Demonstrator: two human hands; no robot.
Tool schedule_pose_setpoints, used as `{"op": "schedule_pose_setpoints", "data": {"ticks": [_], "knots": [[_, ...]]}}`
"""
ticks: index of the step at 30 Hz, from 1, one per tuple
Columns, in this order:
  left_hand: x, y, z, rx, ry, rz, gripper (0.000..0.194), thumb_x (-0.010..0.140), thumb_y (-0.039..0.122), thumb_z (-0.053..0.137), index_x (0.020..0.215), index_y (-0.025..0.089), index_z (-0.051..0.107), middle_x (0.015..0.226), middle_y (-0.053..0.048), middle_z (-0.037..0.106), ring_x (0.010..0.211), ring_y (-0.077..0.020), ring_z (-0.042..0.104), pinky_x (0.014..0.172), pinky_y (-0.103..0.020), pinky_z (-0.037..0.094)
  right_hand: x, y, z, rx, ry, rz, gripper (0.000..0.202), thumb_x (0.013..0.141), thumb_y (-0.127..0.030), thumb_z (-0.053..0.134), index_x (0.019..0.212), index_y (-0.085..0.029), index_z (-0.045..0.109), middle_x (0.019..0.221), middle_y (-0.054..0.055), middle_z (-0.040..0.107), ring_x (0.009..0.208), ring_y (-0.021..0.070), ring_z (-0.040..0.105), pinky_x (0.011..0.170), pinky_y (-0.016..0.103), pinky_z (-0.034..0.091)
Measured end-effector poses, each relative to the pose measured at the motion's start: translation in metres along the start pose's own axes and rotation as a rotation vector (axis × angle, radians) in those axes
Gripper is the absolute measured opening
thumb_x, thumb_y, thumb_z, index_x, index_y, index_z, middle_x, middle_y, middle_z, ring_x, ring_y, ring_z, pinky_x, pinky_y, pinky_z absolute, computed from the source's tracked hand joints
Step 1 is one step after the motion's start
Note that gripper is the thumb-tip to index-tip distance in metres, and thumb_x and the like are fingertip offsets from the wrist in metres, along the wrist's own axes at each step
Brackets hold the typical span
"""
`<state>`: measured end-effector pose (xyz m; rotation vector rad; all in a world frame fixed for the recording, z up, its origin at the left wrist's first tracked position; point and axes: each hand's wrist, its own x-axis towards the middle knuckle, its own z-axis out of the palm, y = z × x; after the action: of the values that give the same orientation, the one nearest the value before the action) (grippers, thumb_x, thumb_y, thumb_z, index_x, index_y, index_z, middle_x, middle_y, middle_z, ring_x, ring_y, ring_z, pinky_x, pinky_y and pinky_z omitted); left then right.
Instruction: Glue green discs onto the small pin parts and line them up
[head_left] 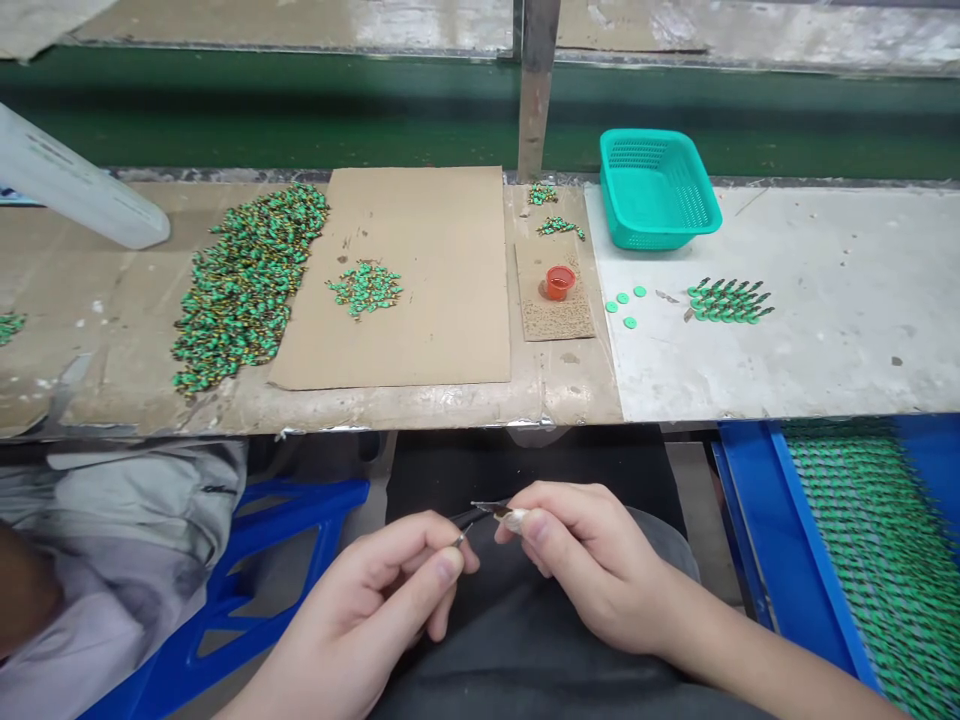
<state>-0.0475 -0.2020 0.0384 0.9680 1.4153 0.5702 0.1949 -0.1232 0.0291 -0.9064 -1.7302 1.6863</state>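
Observation:
Above my lap, my left hand pinches a small dark, thin piece between thumb and forefinger. My right hand is closed on a small tool with a pale wrapped grip and a thin dark tip that points left, close to the piece. On the table beyond are a small red cup, a small pile of green and brown pieces on cardboard, and a cluster of dark-tipped green pieces beside several green discs.
A large heap of green and brown pieces lies at the left. A teal basket stands at the back right. Blue trays with rows of green pieces are at the lower right. A person in grey sits at the left by a blue stool.

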Motion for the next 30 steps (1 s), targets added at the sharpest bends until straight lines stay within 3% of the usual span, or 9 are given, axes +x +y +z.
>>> {"op": "schedule_pose_setpoints", "data": {"ticks": [5,15,19,26,30], "knots": [[0.002,0.009,0.005,0.034,0.016,0.033,0.056,0.104,0.077,0.063,0.092,0.025,0.076,0.065,0.003,0.06,0.058,-0.0106,0.044,0.053,-0.022,0.033,0.003,0.001,0.002,-0.003,-0.007,0.071,0.037,0.123,-0.037,0.047,0.102,-0.022,0.073,0.077,-0.005,0.059,0.071,0.0113,0.055,0.073,0.025,0.047],[0.005,0.002,0.009,-0.141,-0.061,-0.094,0.058,0.106,0.076,0.063,0.083,0.023,0.06,0.067,0.006,0.052,0.052,-0.0069,0.024,0.045,-0.022,0.016,0.005,-0.004,0.005,-0.042,-0.083,0.155,0.025,0.121,-0.038,0.053,0.102,-0.024,0.063,0.094,-0.003,0.067,0.084,0.0133,0.061,0.078,0.028,0.047],[0.006,0.0,0.009,-0.132,-0.038,-0.073,0.058,0.107,0.074,0.063,0.079,0.023,0.059,0.068,0.004,0.053,0.057,-0.0081,0.031,0.048,-0.021,0.023,0.005,-0.002,0.006,-0.091,-0.1,0.174,0.021,0.12,-0.036,0.056,0.103,-0.025,0.062,0.095,-0.003,0.068,0.084,0.0138,0.062,0.078,0.029,0.046],[0.006,-0.002,0.007,-0.164,0.004,-0.117,0.056,0.104,0.079,0.064,0.097,0.023,0.072,0.066,0.004,0.055,0.055,-0.0079,0.032,0.049,-0.02,0.023,0.004,0.001,0.004,-0.148,-0.083,0.201,0.018,0.117,-0.035,0.061,0.102,-0.025,0.062,0.09,-0.005,0.064,0.08,0.0135,0.058,0.073,0.029,0.042],[0.007,0.0,0.007,-0.218,-0.001,-0.167,0.059,0.101,0.082,0.066,0.102,0.024,0.074,0.063,0.005,0.054,0.052,-0.0068,0.029,0.047,-0.02,0.021,0.003,0.002,0.003,-0.075,-0.016,0.187,0.024,0.12,-0.039,0.054,0.104,-0.024,0.063,0.088,-0.004,0.062,0.078,0.0134,0.057,0.074,0.028,0.044]]}}
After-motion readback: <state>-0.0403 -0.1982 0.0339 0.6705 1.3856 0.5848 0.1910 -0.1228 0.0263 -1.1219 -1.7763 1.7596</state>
